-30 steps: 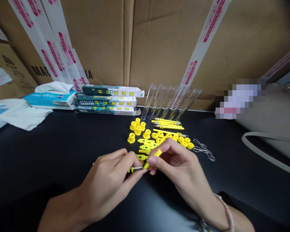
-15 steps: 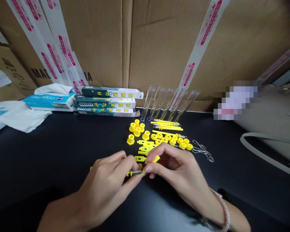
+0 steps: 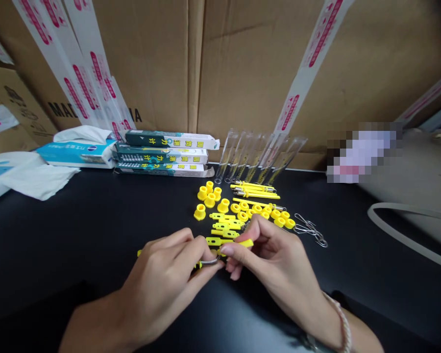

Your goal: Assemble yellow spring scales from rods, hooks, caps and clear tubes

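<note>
The left hand (image 3: 167, 267) pinches a slim, coiled metal spring (image 3: 208, 263) low over the black table (image 3: 77, 225); the right hand (image 3: 275, 252) pinches a yellow plastic piece (image 3: 247, 242) beside its tip — contact there is hidden. Gripping the flexible coil near its end should limit bending. Beyond sit smooth, flanged yellow caps (image 3: 210, 200) and clear tubes (image 3: 250, 159).

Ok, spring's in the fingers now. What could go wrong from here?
The thin metal spring looks slightly bowed at the left hand's fingertips, so it might slip or flick away.

The right hand pinches a small yellow piece near the spring's end; a loose pinch could drop it.

Loose flat yellow parts lie just beyond the fingers, so a knuckle could perhaps scatter them.
</note>
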A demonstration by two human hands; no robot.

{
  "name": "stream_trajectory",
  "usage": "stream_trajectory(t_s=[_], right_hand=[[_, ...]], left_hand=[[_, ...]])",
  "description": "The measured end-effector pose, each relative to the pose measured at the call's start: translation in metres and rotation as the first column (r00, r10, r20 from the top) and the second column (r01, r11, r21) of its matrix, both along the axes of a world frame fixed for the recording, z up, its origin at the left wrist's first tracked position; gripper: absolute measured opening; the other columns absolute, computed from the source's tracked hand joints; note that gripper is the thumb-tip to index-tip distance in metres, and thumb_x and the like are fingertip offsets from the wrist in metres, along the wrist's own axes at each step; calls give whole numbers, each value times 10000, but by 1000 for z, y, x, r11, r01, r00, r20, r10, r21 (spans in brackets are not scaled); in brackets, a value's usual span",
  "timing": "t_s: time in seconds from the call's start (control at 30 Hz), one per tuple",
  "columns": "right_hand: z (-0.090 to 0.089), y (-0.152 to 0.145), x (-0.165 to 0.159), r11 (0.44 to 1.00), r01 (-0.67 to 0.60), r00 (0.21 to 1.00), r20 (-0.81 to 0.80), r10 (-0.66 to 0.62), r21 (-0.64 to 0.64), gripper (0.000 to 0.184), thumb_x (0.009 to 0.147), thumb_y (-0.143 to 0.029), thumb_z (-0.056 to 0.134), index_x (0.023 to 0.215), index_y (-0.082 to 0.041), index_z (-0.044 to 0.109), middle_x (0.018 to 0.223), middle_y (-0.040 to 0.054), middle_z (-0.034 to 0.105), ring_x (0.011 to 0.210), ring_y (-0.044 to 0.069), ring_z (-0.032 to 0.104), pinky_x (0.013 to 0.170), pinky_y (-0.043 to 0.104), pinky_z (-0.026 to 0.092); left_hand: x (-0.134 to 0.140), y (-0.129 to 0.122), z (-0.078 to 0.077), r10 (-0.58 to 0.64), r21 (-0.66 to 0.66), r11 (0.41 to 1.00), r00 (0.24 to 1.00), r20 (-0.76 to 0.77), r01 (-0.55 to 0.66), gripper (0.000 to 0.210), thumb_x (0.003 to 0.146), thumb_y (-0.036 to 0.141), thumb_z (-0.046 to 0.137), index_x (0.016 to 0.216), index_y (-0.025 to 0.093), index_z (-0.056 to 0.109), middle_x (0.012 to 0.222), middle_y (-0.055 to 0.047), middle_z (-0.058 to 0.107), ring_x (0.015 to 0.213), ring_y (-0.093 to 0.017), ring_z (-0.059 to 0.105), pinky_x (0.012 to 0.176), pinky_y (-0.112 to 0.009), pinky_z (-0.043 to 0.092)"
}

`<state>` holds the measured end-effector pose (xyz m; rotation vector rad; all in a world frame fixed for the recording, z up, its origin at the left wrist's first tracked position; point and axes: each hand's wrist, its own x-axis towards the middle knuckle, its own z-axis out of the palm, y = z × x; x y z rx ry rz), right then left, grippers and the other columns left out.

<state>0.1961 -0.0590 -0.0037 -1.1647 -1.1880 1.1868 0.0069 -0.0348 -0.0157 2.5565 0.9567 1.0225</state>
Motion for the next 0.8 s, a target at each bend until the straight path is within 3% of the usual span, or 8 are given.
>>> stream_trajectory(t_s=[0.2, 0.43, 0.57, 0.8], right_hand=[[-4, 11, 7, 998, -47, 999, -6, 48, 38, 324, 757, -361, 844, 748, -202, 562, 626, -34, 660, 511, 120, 659, 514, 215, 553], [4, 12, 10, 980, -176, 984, -16, 178, 93, 130, 820, -315, 794, 859, -207, 734, 827, -2, 720, 651, 86, 666, 627, 169, 574], [6, 12, 12, 983, -173, 985, -8, 173, 69, 109, 817, -290, 797, 910, -236, 780, 845, 5, 755, 729, 96, 694, 710, 159, 572], [5, 13, 14, 988, -125, 991, 54, 121, 86, 122, 838, -309, 772, 808, -191, 763, 741, 2, 721, 647, 83, 676, 639, 135, 562]], left_hand=[[0, 3, -1, -17, -29, 999, 1000, 3, 17, 47, 919, 130, 622, 898, 171, 631, 796, -11, 652, 720, -164, 634, 650, -269, 490], [-3, 7, -4, -3, -144, 990, 998, 64, 12, 173, 955, 191, 627, 1121, 237, 632, 950, 13, 683, 806, -116, 672, 686, -200, 488], [-4, 10, -4, -8, -82, 997, 1000, 24, 10, 100, 957, 208, 625, 1052, 227, 652, 852, 18, 648, 731, -131, 651, 682, -240, 490], [0, 12, 4, -55, 33, 998, 999, -3, 55, 73, 965, 147, 581, 974, 185, 643, 853, 2, 688, 760, -164, 612, 690, -285, 480]])
